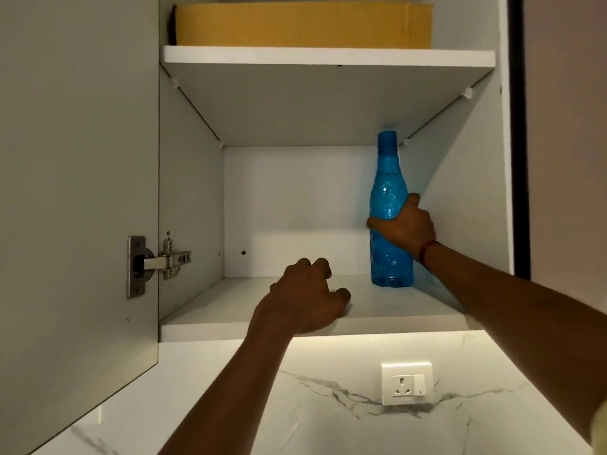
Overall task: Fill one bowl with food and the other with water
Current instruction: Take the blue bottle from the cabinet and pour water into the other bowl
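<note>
A tall blue plastic water bottle [389, 192] with a blue cap stands upright at the right of the lower cabinet shelf [230, 303]. My right hand [407, 226] is wrapped around the bottle's middle. My left hand [307, 298] rests on the shelf's front edge, fingers curled, holding nothing. No bowl is in view.
The wall cabinet's door [75, 192] is swung open at the left, its hinge showing. A yellow cardboard box [302, 24] fills the upper shelf. Below the cabinet is a marble-patterned wall with a white socket and switch [406, 384].
</note>
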